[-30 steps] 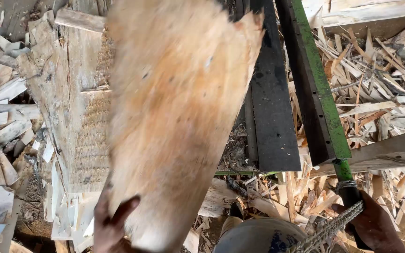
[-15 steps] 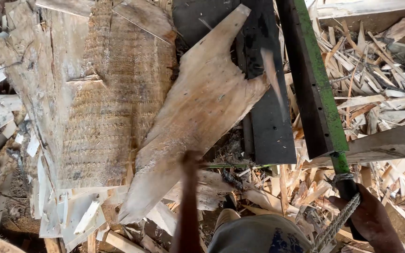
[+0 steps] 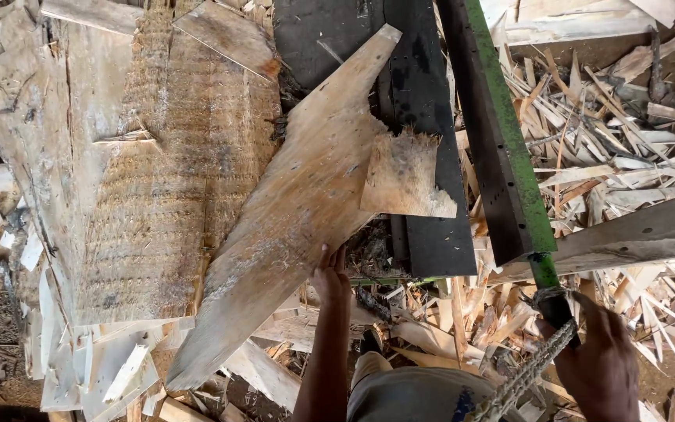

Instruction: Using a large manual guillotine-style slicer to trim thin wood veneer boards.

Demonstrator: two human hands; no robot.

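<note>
A long, pale wood veneer sheet (image 3: 298,211) lies slanted across a black machine bed (image 3: 423,117), with a torn flap (image 3: 404,176) at its right edge. My left hand (image 3: 331,275) reaches forward and grips the sheet's lower right edge. My right hand (image 3: 601,361) is closed around the lower end of a green lever bar (image 3: 509,133), where a braided rope (image 3: 525,379) is tied. The bar runs up and away along the bed's right side.
A stack of rough veneer sheets (image 3: 142,180) lies to the left of the bed. Splintered wood scraps (image 3: 626,148) cover the ground on the right and in front (image 3: 447,328). A grey plank (image 3: 642,230) slants out under the lever.
The veneer sheet, held up close to my face a second ago, now lies down across the bed. My left hand moved from its bottom end to its lower right edge. My right hand stayed on the lever.
</note>
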